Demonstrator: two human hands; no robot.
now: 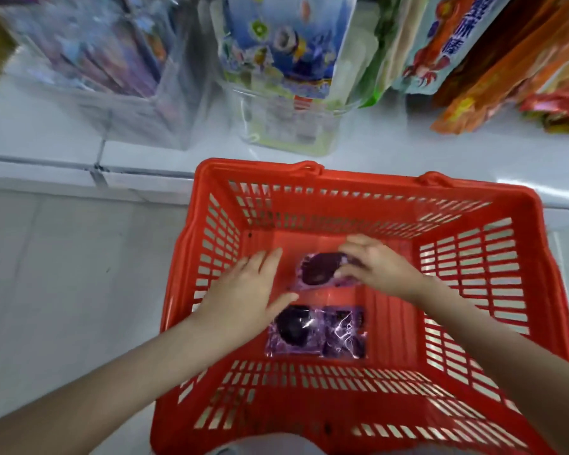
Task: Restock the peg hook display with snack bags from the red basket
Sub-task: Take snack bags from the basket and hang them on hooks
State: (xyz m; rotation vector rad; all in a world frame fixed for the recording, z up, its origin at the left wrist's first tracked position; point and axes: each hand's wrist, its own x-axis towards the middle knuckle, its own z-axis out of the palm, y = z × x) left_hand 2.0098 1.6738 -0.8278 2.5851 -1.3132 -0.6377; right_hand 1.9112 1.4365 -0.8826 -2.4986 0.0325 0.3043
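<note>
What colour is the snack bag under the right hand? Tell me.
The snack bag is purple with dark contents, seen in the head view.

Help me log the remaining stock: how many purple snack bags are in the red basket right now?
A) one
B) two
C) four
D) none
B: two lie on the floor of the red basket, the farther purple bag, gripped at its end by the right hand, and the nearer purple bag, closer to the person.
</note>
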